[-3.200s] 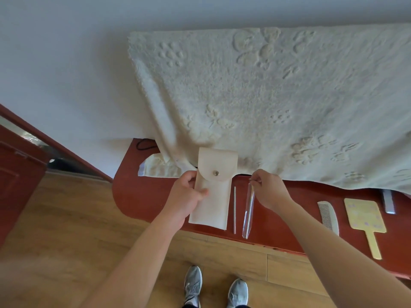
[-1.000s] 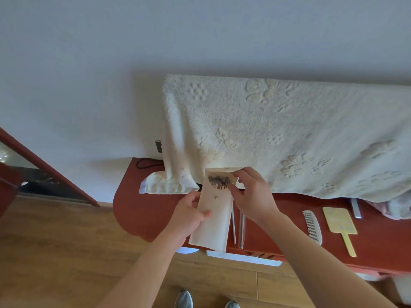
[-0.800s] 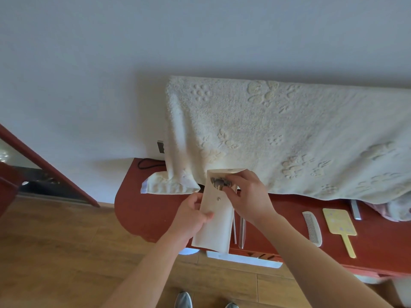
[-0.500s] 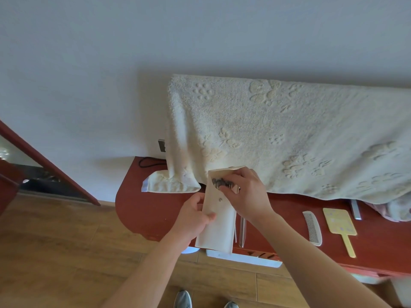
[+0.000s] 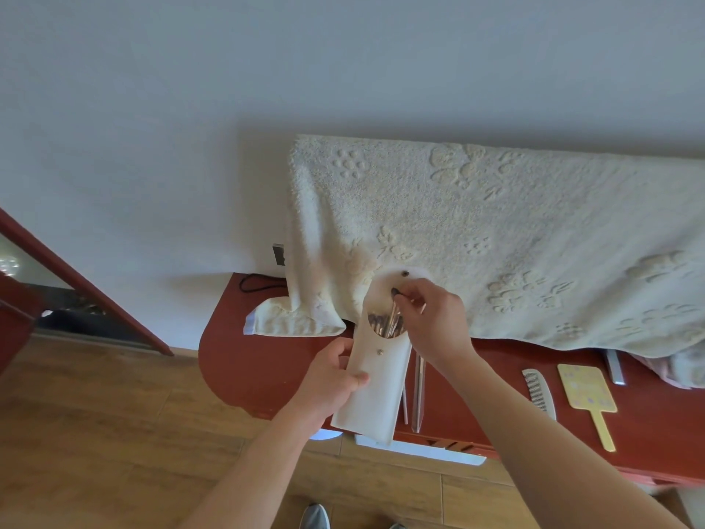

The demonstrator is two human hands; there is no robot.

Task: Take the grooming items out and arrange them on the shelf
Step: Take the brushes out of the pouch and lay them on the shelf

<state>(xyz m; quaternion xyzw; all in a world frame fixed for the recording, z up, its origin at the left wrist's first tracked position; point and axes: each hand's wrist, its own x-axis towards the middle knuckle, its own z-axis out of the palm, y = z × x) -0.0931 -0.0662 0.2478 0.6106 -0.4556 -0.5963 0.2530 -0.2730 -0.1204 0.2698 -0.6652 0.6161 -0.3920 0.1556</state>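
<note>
Red shelf [image 5: 259,360]; pouch [image 5: 375,391] in left hand [image 5: 332,379], brush [image 5: 393,315] in right hand [image 5: 435,322]

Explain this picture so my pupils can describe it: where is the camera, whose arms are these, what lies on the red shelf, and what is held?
There is no machine here. A person works with bare hands, and the single camera sits on their head looking down, so both arms reach in from the bottom edge. The left hand grips a cream pouch whose flap is open. The right hand pinches one brush, which stands higher than the other brushes in the pouch. On the red shelf lie a clear tube beside the pouch and, further right, a white comb and a yellow handled paddle, perhaps a mirror. A cream towel hangs behind, its lower edge resting on the shelf.
</note>
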